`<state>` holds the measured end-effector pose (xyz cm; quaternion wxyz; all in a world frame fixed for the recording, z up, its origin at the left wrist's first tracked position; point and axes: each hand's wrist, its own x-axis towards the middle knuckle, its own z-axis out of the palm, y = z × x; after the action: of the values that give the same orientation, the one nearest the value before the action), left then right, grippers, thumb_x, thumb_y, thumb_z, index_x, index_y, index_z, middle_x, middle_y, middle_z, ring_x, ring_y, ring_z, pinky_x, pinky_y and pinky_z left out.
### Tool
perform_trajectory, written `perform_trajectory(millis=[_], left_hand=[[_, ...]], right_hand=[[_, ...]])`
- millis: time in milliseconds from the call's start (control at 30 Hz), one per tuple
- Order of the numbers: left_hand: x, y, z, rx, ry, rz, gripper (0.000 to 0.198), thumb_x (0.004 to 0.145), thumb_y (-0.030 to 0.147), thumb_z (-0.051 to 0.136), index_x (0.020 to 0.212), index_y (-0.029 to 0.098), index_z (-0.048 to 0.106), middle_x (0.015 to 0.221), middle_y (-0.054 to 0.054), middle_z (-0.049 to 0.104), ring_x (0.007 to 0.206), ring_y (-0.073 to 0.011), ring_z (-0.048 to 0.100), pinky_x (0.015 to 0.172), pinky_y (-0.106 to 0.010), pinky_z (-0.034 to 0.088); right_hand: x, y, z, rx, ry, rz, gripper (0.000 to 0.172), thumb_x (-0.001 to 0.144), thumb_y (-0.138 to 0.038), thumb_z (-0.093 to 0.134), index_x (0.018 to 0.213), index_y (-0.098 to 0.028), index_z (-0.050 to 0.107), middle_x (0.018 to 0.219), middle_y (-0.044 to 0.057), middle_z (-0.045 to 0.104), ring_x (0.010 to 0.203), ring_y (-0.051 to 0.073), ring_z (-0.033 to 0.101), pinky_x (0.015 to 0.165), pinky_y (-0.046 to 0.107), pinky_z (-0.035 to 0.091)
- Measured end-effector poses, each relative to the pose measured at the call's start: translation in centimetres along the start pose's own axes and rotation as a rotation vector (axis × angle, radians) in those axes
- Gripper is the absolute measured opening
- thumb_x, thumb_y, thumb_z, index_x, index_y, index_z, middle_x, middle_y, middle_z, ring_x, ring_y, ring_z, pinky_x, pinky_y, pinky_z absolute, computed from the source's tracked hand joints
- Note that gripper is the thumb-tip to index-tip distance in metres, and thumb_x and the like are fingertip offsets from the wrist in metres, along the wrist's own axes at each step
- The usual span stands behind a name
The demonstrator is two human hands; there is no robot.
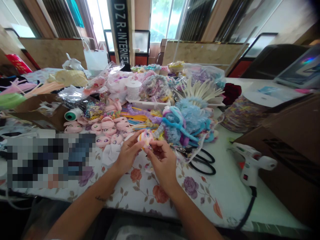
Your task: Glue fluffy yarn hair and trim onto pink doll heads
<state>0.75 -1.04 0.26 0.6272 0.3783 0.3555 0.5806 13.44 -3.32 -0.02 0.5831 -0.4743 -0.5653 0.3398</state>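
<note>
Over the middle of the table, my two hands hold a small doll head (145,136) with a painted eye and yellow and pink strands. My left hand (130,151) is closed on its left side, with fingers behind it. From the right, my right hand (162,158) pinches its lower edge between thumb and fingers. Just beyond my left hand lie several pink doll heads (108,126) with eared hoods. A fluffy light-blue yarn bundle (193,113) sits past my right hand. Black-handled scissors (205,163) rest to the right of it.
A white glue gun (250,160) stands at the right, its cord running off the front edge, beside a cardboard box (287,150). Yarn spools, including a large one (260,100), and plastic bags crowd the back. An open brown box (40,111) is at left. Floral cloth (140,193) covers the table.
</note>
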Motion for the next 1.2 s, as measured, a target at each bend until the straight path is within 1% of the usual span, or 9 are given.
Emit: perform_trajectory(millis=[100, 333, 467, 600, 733, 867, 967, 1100, 1200], left_hand=[[-0.1, 0.5, 0.2, -0.096, -0.044, -0.060, 0.045, 0.073, 0.024, 0.069, 0.118, 0.023, 0.065, 0.095, -0.002, 0.070, 0.077, -0.0120, 0.062, 0.071, -0.023, 0.050], [0.0, 0.7, -0.2, -0.182, -0.149, -0.113, 0.042, 0.079, 0.028, 0.063, 0.121, 0.022, 0.062, 0.101, -0.005, 0.070, 0.082, -0.0155, 0.064, 0.073, -0.026, 0.051], [0.1, 0.7, -0.7, -0.195, -0.167, -0.136, 0.037, 0.084, 0.031, 0.060, 0.119, 0.021, 0.063, 0.102, -0.006, 0.070, 0.083, -0.0160, 0.065, 0.071, -0.024, 0.051], [0.1, 0.9, -1.0, -0.217, -0.180, -0.178, 0.041, 0.083, 0.038, 0.061, 0.121, 0.023, 0.061, 0.107, -0.007, 0.069, 0.088, -0.0187, 0.066, 0.072, -0.026, 0.052], [0.4, 0.8, -1.2, -0.229, -0.114, -0.245, 0.048, 0.081, 0.046, 0.063, 0.123, 0.024, 0.059, 0.105, -0.007, 0.070, 0.086, -0.0203, 0.067, 0.069, -0.027, 0.053], [0.7, 0.4, -1.4, -0.227, -0.071, -0.319, 0.051, 0.079, 0.053, 0.062, 0.117, 0.019, 0.063, 0.090, -0.008, 0.072, 0.073, -0.0192, 0.067, 0.056, -0.025, 0.051], [0.7, 0.2, -1.6, -0.214, -0.078, -0.358, 0.049, 0.081, 0.050, 0.060, 0.113, 0.013, 0.064, 0.083, -0.010, 0.073, 0.069, -0.0201, 0.068, 0.058, -0.027, 0.053], [0.7, -0.1, -2.1, -0.269, -0.091, -0.376, 0.039, 0.084, 0.038, 0.062, 0.114, 0.013, 0.063, 0.091, -0.010, 0.073, 0.079, -0.0207, 0.070, 0.069, -0.029, 0.056], [0.7, -0.3, -2.4, -0.257, -0.103, -0.436, 0.030, 0.081, 0.036, 0.065, 0.101, 0.014, 0.067, 0.072, -0.006, 0.070, 0.063, -0.0180, 0.068, 0.056, -0.025, 0.054]], right_hand=[[-0.2, -0.4, 0.0, -0.147, 0.043, -0.159, 0.012, 0.080, -0.026, 0.069, 0.087, -0.022, 0.059, 0.080, 0.000, 0.061, 0.068, 0.014, 0.059, 0.062, 0.027, 0.052], [-0.6, -0.8, 0.1, -0.319, 0.078, -0.497, 0.013, 0.084, -0.014, 0.062, 0.090, -0.024, 0.057, 0.085, 0.003, 0.061, 0.074, 0.016, 0.061, 0.065, 0.030, 0.054], [-1.1, -0.3, 0.2, -0.395, 0.033, -0.633, 0.020, 0.084, -0.010, 0.059, 0.099, -0.024, 0.058, 0.092, 0.007, 0.063, 0.083, 0.019, 0.064, 0.071, 0.032, 0.057], [-1.6, 0.0, 0.4, -0.454, -0.050, -0.769, 0.028, 0.085, -0.007, 0.056, 0.108, -0.023, 0.058, 0.094, 0.009, 0.065, 0.089, 0.020, 0.066, 0.075, 0.031, 0.059], [-1.7, -0.4, 0.3, -0.484, -0.127, -0.833, 0.027, 0.084, -0.007, 0.056, 0.107, -0.021, 0.059, 0.088, 0.009, 0.068, 0.087, 0.021, 0.067, 0.073, 0.032, 0.059], [-1.8, -1.2, -0.4, -0.340, -0.169, -0.762, 0.019, 0.082, -0.014, 0.061, 0.100, -0.021, 0.060, 0.084, 0.008, 0.069, 0.079, 0.020, 0.067, 0.067, 0.031, 0.057], [-1.6, -1.5, -1.0, -0.240, 0.007, -0.604, 0.013, 0.083, -0.012, 0.057, 0.090, -0.022, 0.061, 0.080, 0.004, 0.068, 0.074, 0.018, 0.065, 0.067, 0.031, 0.054], [-1.0, -1.2, -1.3, -0.062, 0.199, -0.223, 0.011, 0.089, -0.021, 0.054, 0.080, -0.020, 0.060, 0.068, -0.002, 0.059, 0.062, 0.013, 0.058, 0.060, 0.026, 0.048], [-0.6, -0.9, -1.2, 0.046, 0.238, -0.078, 0.009, 0.089, -0.027, 0.057, 0.086, -0.020, 0.062, 0.073, -0.002, 0.059, 0.063, 0.012, 0.057, 0.057, 0.024, 0.047]])
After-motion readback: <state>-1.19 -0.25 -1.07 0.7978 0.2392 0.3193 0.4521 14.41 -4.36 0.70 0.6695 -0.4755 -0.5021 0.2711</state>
